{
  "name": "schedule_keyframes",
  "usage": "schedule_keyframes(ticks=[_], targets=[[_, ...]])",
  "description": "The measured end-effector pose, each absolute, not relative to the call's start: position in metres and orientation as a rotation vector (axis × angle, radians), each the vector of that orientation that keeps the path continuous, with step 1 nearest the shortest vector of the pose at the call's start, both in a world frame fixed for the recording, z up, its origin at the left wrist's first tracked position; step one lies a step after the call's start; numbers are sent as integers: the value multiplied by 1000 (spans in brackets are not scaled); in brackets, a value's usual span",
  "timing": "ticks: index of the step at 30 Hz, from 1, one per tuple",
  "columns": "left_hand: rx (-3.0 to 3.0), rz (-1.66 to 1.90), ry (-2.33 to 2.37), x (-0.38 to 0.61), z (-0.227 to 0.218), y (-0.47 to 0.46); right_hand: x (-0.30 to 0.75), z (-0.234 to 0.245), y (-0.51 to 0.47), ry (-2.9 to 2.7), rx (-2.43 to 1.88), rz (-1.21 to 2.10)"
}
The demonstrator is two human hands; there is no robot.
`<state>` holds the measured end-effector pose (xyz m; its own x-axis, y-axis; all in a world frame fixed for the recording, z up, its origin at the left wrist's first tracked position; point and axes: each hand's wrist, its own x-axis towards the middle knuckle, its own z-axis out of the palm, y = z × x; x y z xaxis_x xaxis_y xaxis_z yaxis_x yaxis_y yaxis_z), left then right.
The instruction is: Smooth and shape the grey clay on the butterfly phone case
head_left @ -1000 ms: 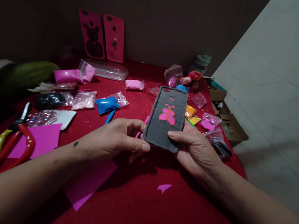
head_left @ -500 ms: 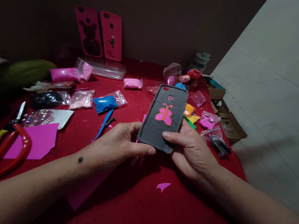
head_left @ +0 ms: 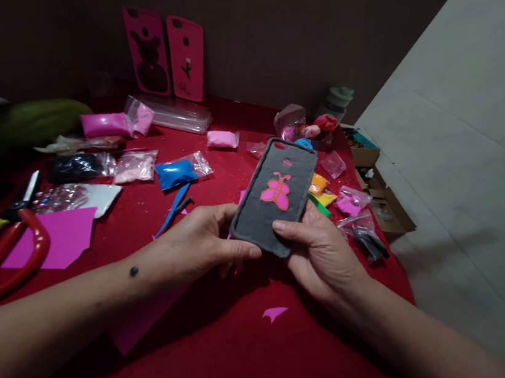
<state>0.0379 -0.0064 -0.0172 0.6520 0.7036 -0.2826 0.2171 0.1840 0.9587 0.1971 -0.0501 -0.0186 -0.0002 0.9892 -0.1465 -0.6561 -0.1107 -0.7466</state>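
A dark grey phone case with a raised clay-like rim is held up, tilted, above the red cloth. On its back sits a pink butterfly outlined in orange. My left hand grips the lower left corner, thumb along the bottom edge. From the right, my right hand holds the case with its thumb lying on the back; its other fingers are hidden underneath. Below the hands lies a small pink scrap. A blue strip rests left of the case.
Scissors and a pink sheet lie at left. Bags of clay, such as a blue one and a black one, spread over the red cloth. Two pink phone cases lean on the back wall. Cardboard boxes stand at right.
The whole view has shifted very slightly. Both hands keep the same grip on the phone case, and nothing was taken up or let go.
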Motion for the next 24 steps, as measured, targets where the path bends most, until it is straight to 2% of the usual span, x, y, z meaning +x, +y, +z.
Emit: schedule_keyframes(ticks=[24], targets=[[1287, 563, 895, 43, -24, -16, 192, -19, -50, -549, -797, 1486]])
